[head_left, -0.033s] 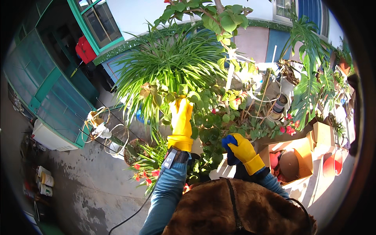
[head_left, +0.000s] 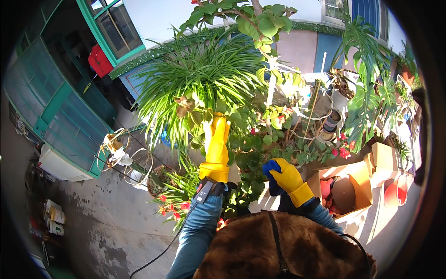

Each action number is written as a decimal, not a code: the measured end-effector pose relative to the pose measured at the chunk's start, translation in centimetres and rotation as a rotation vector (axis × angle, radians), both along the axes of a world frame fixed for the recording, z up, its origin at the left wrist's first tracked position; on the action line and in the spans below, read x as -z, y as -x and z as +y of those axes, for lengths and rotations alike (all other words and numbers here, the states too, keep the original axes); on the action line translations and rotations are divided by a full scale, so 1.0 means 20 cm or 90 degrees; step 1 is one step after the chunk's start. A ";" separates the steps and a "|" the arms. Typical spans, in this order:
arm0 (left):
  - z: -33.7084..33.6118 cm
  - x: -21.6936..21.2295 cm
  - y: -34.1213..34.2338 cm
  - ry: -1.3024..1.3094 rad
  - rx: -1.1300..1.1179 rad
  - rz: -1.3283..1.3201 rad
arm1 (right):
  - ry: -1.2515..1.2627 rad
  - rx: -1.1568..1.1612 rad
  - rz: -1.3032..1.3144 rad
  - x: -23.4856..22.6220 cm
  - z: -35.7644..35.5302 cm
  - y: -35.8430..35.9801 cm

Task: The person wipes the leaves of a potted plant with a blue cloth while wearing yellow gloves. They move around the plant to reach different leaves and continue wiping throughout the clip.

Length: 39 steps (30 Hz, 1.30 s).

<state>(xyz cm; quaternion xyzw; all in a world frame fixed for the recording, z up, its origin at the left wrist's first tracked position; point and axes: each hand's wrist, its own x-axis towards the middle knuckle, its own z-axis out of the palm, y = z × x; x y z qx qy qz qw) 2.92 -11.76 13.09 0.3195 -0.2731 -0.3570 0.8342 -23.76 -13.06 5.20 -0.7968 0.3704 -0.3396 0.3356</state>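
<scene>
My left hand (head_left: 216,144), in a yellow rubber glove, reaches up into the leaves of a flowering shrub (head_left: 239,116). Its fingers are pressed together around a leafy branch (head_left: 197,115) below the long-bladed green plant (head_left: 200,69); leaves partly hide the fingertips. Lower and to the right, my right hand (head_left: 289,178) wears the same kind of glove. It is closed around a bunched dark blue cloth (head_left: 273,176), held beside the shrub's lower leaves.
At the right stand an open cardboard box (head_left: 364,188) with reddish and brown pots in it and a red bucket (head_left: 396,193). Left of the shrub are tangled pale cords (head_left: 123,153) on thin rods. A green-framed glass door (head_left: 55,107) opens at the left, with a person in red (head_left: 100,60) by it.
The leaves by my left hand have shifted a little, and a brownish leaf cluster there has turned. My left hand has tilted slightly. My right hand with the blue cloth stays in place.
</scene>
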 end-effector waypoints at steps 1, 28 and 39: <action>0.05 -0.02 0.02 -0.150 -0.090 -0.294 | -0.015 -0.003 0.012 0.01 0.00 0.01; 0.39 0.07 0.02 -0.269 -0.119 -0.374 | -0.009 -0.007 0.034 0.01 0.02 0.01; 0.39 0.05 -0.06 -0.099 -0.219 -0.286 | -0.020 -0.011 0.024 0.03 0.02 0.02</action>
